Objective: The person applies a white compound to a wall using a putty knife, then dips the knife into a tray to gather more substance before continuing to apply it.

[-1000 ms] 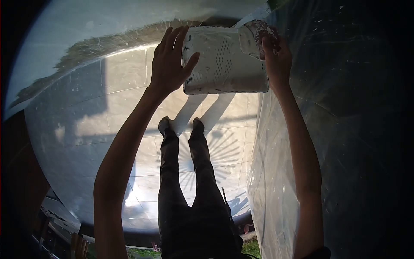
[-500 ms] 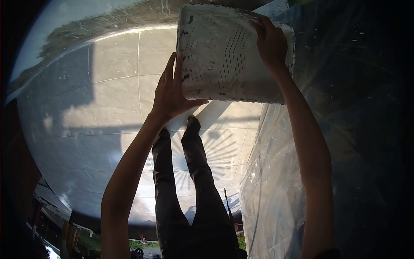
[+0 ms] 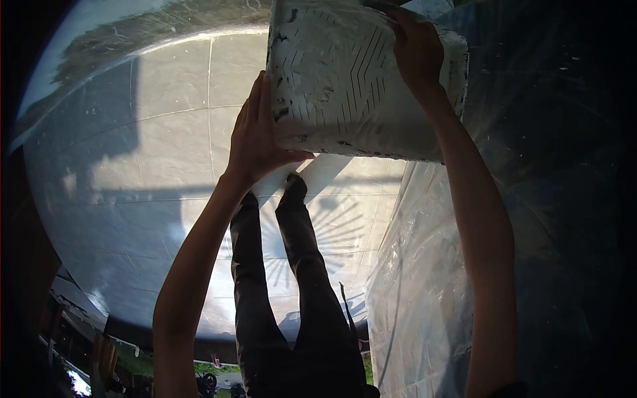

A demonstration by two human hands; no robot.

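Note:
I hold a large white slab [image 3: 345,79], smeared with pale mortar and marked with black chevron lines, up in front of me. My left hand [image 3: 255,136] grips its left edge, thumb under the lower corner. My right hand [image 3: 417,50] presses on its upper right part, fingers over the face. The slab is tilted and its top runs out of the picture. My dark-trousered legs [image 3: 292,278] and feet stand on the pale tiled floor [image 3: 152,159] below.
Clear plastic sheeting [image 3: 424,285] hangs along the right side, over a dark surface. Long shadows cross the sunlit tiles. At the bottom left, past the floor's edge, lie dim clutter and a strip of greenery.
The slab has risen and come nearer, filling more of the top of the view. My left hand slid from its front face to its left edge; my right hand stays on the upper right.

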